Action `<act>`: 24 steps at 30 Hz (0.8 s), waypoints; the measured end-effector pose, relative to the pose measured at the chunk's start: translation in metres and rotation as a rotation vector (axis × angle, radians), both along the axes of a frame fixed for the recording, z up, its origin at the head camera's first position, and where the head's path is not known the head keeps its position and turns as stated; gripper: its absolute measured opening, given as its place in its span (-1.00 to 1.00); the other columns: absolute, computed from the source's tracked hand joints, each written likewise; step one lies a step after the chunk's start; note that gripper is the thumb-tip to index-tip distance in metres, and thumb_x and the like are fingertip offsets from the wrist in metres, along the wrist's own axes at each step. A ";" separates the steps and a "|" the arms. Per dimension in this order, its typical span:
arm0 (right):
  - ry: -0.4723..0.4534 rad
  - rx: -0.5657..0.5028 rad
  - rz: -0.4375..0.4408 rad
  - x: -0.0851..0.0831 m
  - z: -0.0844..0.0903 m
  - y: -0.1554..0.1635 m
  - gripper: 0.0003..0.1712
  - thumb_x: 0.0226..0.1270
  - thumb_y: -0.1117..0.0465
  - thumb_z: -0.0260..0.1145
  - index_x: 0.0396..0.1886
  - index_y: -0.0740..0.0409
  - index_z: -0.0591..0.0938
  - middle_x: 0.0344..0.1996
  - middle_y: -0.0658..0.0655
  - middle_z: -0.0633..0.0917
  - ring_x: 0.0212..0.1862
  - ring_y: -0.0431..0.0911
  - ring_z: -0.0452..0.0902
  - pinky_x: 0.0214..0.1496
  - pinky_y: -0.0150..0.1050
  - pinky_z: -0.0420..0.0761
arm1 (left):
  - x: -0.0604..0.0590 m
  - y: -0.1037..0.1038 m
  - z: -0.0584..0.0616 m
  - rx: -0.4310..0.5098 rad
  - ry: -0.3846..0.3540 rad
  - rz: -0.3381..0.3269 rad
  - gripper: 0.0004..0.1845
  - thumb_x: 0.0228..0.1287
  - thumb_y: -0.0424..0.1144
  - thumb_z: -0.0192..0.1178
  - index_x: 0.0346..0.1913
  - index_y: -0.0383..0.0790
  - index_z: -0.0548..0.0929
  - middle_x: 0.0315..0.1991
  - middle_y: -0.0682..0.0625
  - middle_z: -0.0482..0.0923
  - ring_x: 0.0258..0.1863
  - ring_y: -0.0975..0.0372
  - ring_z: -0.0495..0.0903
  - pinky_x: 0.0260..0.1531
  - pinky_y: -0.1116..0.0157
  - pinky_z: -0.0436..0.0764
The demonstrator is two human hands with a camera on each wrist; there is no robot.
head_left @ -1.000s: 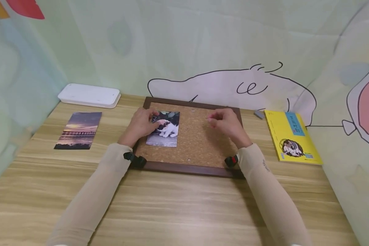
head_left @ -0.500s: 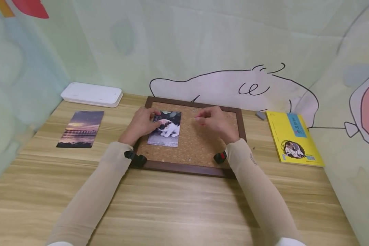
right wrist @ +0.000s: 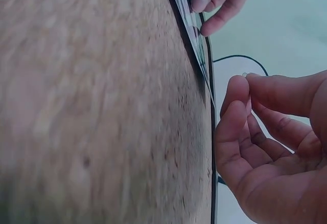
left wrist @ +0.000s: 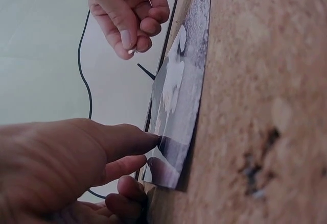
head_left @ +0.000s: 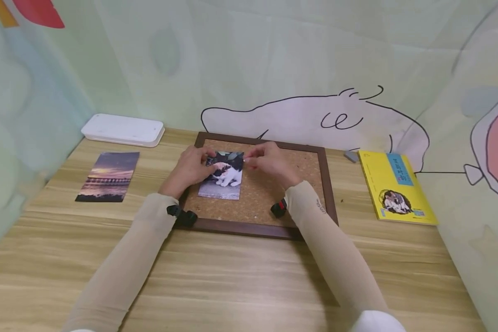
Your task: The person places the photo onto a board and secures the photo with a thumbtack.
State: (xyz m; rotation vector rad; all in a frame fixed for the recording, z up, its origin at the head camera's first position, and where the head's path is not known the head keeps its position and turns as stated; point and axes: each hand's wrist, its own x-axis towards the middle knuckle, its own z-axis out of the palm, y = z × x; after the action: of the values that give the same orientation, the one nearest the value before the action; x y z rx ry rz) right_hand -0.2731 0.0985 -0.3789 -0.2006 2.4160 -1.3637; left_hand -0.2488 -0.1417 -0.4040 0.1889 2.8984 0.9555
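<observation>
A cat photo [head_left: 228,177] lies on the left part of a cork board [head_left: 273,203] with a dark brown frame. My left hand [head_left: 190,168] presses the photo's upper left part with thumb and fingertips. My right hand [head_left: 269,161] is at the photo's upper right corner, its thumb and forefinger pinching a tiny whitish pin [left wrist: 132,51]. In the left wrist view, a thin metal needle [left wrist: 150,2] shows against the right hand's fingers. Only a small pale end of the pin [right wrist: 244,74] shows in the right wrist view. One edge of the photo stands slightly off the cork.
A sunset photo [head_left: 109,177] lies on the wooden table [head_left: 232,286] to the left. Behind it stands a white case [head_left: 122,130]. A yellow book [head_left: 394,186] and a small grey block [head_left: 350,156] are at the right. A printed cloth wall closes off the back.
My right hand has moved left across the board, bringing the pin to the cat photo's upper right corner. The left hand has stayed on the photo.
</observation>
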 end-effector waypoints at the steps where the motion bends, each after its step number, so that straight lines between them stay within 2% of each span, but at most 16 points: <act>1: 0.000 -0.001 0.003 -0.001 0.000 -0.002 -0.87 0.39 0.18 0.37 -0.16 0.09 0.75 -0.23 0.09 0.71 -0.20 -0.06 0.60 -0.10 -0.18 0.61 | 0.000 0.000 0.000 0.003 0.003 -0.001 -0.59 0.32 -0.18 0.31 0.17 -0.26 0.61 -0.10 -0.23 0.47 -0.03 -0.02 0.34 0.00 0.01 0.34; 7: 0.015 0.032 0.017 -0.006 -0.001 -0.014 -0.90 0.40 0.17 0.36 -0.19 0.06 0.75 -0.28 0.08 0.73 -0.26 -0.11 0.63 -0.12 -0.19 0.63 | 0.000 -0.001 0.001 0.018 0.002 -0.004 -0.57 0.30 -0.19 0.32 0.18 -0.28 0.61 -0.04 -0.27 0.48 0.02 -0.04 0.36 0.06 -0.01 0.36; 14: -0.009 -0.003 0.069 -0.013 -0.003 -0.030 -0.86 0.39 0.24 0.36 -0.15 0.17 0.75 -0.27 0.10 0.71 -0.31 -0.13 0.63 -0.18 -0.24 0.65 | 0.001 -0.001 0.001 -0.010 -0.018 -0.005 -0.59 0.33 -0.18 0.29 0.19 -0.25 0.60 0.00 -0.27 0.49 0.06 -0.05 0.35 0.09 -0.02 0.34; 24: 0.018 0.074 0.131 -0.020 -0.002 -0.046 -0.90 0.40 0.22 0.34 -0.22 0.16 0.73 -0.42 0.11 0.67 -0.38 -0.12 0.58 -0.36 -0.31 0.55 | 0.000 -0.001 0.002 -0.001 -0.016 -0.003 -0.58 0.33 -0.18 0.30 0.19 -0.25 0.59 0.01 -0.27 0.46 0.05 -0.04 0.35 0.07 -0.01 0.37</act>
State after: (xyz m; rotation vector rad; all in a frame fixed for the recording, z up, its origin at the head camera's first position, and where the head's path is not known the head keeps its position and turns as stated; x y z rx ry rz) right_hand -0.2932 0.0530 -0.3813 -0.3470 2.4166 -1.2176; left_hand -0.2485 -0.1430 -0.4024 0.1842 2.8836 0.9515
